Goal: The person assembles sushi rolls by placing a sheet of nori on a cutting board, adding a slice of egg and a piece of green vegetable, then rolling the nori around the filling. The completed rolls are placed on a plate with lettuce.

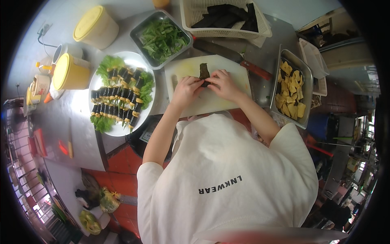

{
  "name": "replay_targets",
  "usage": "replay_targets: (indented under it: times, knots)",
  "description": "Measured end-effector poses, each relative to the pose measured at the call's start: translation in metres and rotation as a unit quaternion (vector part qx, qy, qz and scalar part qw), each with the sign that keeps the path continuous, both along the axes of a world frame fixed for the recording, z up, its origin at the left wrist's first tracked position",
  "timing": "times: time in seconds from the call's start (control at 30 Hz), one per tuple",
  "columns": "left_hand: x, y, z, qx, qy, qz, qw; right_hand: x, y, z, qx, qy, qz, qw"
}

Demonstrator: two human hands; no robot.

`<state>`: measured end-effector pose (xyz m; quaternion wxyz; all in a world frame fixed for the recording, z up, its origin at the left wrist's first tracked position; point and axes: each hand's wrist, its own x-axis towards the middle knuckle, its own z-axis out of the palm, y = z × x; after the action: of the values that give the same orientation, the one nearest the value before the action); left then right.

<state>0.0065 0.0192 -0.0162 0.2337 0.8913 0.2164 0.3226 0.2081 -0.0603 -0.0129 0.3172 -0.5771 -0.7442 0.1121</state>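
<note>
On a white cutting board (235, 85) lies a short dark strip of seaweed (204, 71), its far end flat on the board. My left hand (189, 90) and my right hand (223, 85) pinch its near end between thumbs and fingers, where it looks partly rolled; what is inside is hidden. To the left, a white plate (144, 118) bears rows of finished seaweed rolls (115, 95) with yellow ends, set among lettuce leaves (106, 65). A steel tray of yellow fried slices (290, 89) stands to the right.
Beyond the board are a metal tray of green leaves (162, 38) and a white basket (187, 24) with dark seaweed sheets (227, 16). A cleaver (221, 52) with a wooden handle lies across the board's far edge. Yellow-lidded tubs (71, 73) stand at the left.
</note>
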Motion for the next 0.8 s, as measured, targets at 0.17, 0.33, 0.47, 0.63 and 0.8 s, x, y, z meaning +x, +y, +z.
replay_targets:
  times: [0.17, 0.33, 0.47, 0.63, 0.8]
  knots:
    - [0.004, 0.009, 0.005, -0.019, 0.054, 0.015, 0.998, -0.002, 0.001, -0.002, 0.017, 0.007, -0.013, 1.000]
    - [0.006, 0.023, 0.004, -0.086, 0.081, 0.038, 0.992, -0.003, 0.008, 0.002, 0.001, 0.029, -0.016, 0.999]
    - [0.010, 0.022, 0.008, -0.026, 0.045, 0.044, 0.998, -0.002, 0.020, -0.001, 0.032, -0.001, -0.035, 0.999]
    - [0.013, 0.020, 0.000, -0.058, -0.037, 0.023, 0.997, -0.001, 0.026, -0.005, 0.034, 0.033, -0.041, 0.998]
    - [0.018, 0.039, 0.003, -0.065, 0.027, 0.030, 0.997, 0.002, 0.022, -0.008, 0.025, 0.035, 0.004, 0.999]
